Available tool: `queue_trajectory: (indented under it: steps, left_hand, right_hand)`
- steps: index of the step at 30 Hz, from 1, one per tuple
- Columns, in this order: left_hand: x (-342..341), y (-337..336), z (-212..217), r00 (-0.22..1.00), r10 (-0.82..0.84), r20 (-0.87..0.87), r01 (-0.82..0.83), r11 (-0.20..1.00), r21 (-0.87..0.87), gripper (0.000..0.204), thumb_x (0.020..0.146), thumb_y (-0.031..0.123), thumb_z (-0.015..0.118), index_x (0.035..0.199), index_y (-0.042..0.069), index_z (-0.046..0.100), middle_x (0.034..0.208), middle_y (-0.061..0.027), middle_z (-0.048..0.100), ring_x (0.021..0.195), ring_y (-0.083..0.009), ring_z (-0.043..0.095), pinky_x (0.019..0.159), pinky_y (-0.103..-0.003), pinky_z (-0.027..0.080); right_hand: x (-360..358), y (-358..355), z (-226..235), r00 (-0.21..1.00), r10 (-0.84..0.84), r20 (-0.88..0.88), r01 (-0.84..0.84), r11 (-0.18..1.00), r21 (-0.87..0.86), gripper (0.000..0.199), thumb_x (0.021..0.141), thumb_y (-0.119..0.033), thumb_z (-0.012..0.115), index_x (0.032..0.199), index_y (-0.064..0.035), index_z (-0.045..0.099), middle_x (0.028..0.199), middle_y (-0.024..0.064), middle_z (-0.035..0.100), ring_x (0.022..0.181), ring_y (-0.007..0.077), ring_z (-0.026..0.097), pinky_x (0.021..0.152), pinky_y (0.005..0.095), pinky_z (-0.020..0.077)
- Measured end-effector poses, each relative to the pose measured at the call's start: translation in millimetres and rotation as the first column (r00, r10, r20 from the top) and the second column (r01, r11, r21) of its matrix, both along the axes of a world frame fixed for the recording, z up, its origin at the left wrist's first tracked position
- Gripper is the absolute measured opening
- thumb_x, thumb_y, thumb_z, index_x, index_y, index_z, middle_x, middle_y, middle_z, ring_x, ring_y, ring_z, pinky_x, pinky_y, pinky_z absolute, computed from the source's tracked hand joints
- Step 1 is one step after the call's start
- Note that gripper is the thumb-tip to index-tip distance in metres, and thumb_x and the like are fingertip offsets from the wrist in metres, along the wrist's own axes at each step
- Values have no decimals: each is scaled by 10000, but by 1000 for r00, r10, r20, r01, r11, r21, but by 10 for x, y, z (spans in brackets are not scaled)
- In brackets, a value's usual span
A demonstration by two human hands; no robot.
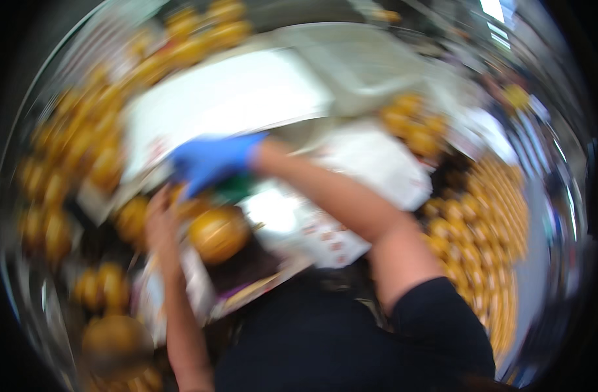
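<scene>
The picture is heavily blurred by motion. My right hand, in a blue glove, reaches across to the left over a white box. A small dark green thing sits just under the glove; whether the hand grips it is unclear. My left hand is bare and raised beside a round golden fruit, its fingers close to another golden fruit. The blur hides whether it holds anything.
Several round golden fruits lie in heaps at the left, at the top and in rows at the right. More white cartons sit in the middle. My dark shirt fills the bottom.
</scene>
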State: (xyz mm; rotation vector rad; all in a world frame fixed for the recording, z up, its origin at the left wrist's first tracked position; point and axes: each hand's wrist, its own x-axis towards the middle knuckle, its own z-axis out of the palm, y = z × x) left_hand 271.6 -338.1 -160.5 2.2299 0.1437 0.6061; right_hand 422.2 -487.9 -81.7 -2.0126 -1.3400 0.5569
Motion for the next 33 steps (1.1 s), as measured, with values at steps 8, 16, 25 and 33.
queue_trajectory:
  steps: [8,16,25,33]
  left_hand:
    - [177,-1148,479,791,-473,387,498,866,41,412,936,224,535,1269,-14,494,1209,-144,564,1075,-263,570,929,-359,451]
    - [-480,-2384,896,388,-773,501,883,468,39,423,945,240,505,1248,-51,454,1187,-176,548,1012,-270,582,873,-347,478]
    - [-884,-1581,973,553,-742,380,832,521,-193,437,941,304,508,1191,-50,455,1142,-172,555,941,-241,585,836,-315,483]
    - [-1582,-1039,1211,464,-722,513,883,423,-203,494,916,81,596,1374,21,422,1255,-142,513,1082,-238,535,919,-351,445]
  right_hand:
    - [-1086,-539,-348,722,-536,-438,592,150,792,322,763,-224,749,965,1,639,667,82,607,599,170,573,567,311,467]
    - [-3433,-2780,1267,770,-375,-516,511,-120,851,134,915,-155,608,849,-40,593,707,24,540,491,61,462,427,198,347]
    - [-3698,-2900,1177,889,-252,-383,394,-5,919,201,913,-194,644,809,-63,533,561,6,442,419,110,435,447,268,344]
    - [-2174,-1742,176,673,553,-492,376,316,871,231,1030,-207,362,815,-139,414,565,-35,324,407,83,285,444,242,261]
